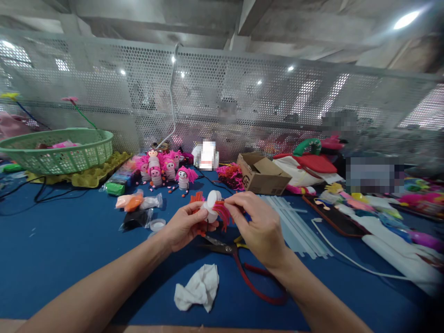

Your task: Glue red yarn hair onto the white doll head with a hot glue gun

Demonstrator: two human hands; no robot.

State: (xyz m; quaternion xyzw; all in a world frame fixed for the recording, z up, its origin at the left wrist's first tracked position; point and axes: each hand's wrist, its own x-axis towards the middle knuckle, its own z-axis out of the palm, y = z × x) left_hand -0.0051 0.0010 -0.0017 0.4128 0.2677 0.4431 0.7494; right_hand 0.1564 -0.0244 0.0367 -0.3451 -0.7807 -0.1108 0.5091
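Fingers of my left hand (pixel 187 221) are wrapped round a small white plastic bottle (pixel 212 213) with a round white top. Strands of orange and pink yarn (pixel 222 213) hang from both sides of the bottle. My right hand (pixel 258 226) pinches at the yarn on the bottle's right side, thumb and forefinger pressed together. Below the hands lie large scissors with red handles (pixel 239 268), partly covered by my right hand. A crumpled white tissue (pixel 198 287) rests nearer to me. Left of the bottle, a round white lid (pixel 157 225) lies on the blue table.
Several pink-haired bottle dolls (pixel 154 173) stand behind, near packets of coloured clay (pixel 130 201). A cardboard box (pixel 262 173) sits beside a pink yarn heap (pixel 231 175). Glue sticks (pixel 300 226) and a white cable (pixel 347 259) lie right. A green basket (pixel 57 150) stands left.
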